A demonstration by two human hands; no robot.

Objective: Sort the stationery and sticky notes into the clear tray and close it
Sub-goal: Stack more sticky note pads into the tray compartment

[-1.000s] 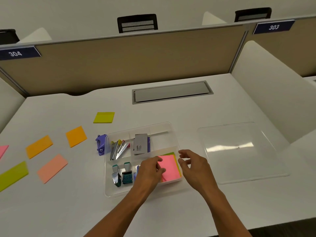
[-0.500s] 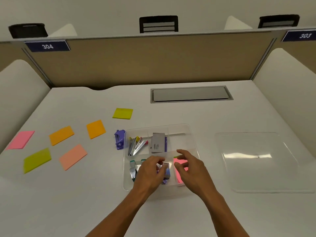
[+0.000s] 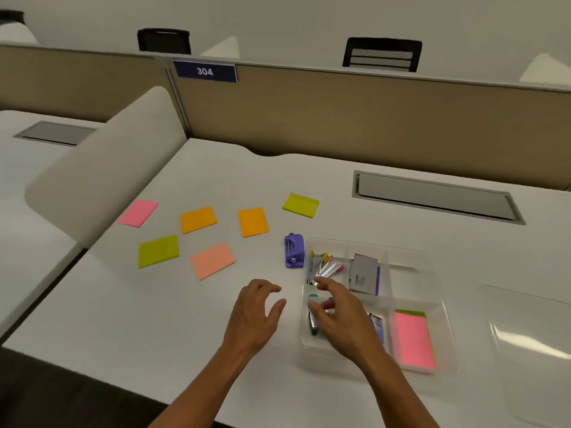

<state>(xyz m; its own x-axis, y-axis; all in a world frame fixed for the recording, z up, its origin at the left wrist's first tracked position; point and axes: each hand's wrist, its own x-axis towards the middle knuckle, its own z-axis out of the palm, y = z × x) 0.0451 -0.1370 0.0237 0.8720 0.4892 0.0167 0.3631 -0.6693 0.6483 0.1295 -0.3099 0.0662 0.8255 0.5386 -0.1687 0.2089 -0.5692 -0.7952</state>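
Note:
The clear tray (image 3: 431, 274) lies on the white desk at right of centre. It holds a pink sticky pad (image 3: 412, 339), a grey staple box (image 3: 363, 274), coloured clips (image 3: 324, 265) and teal clips (image 3: 313, 324). My right hand (image 3: 340, 316) hovers over the tray's front-left compartments, fingers loosely bent, holding nothing. My left hand (image 3: 256, 313) hangs over the bare desk just left of the tray, fingers loosely curled and empty. A purple stapler (image 3: 293, 250) stands outside the tray's left rim. Several sticky pads lie to the left, the nearest being a salmon one (image 3: 212, 260).
The clear lid (image 3: 531, 344) lies flat to the right of the tray. Other pads: pink (image 3: 138, 212), two orange (image 3: 198, 219) (image 3: 253, 222), green (image 3: 158, 251), yellow-green (image 3: 300, 205). A cable hatch (image 3: 432, 196) sits behind. A white divider (image 3: 102, 168) borders the left.
My left hand has left the tray and moved left over the desk. My right hand has shifted left across the tray. The view has turned left.

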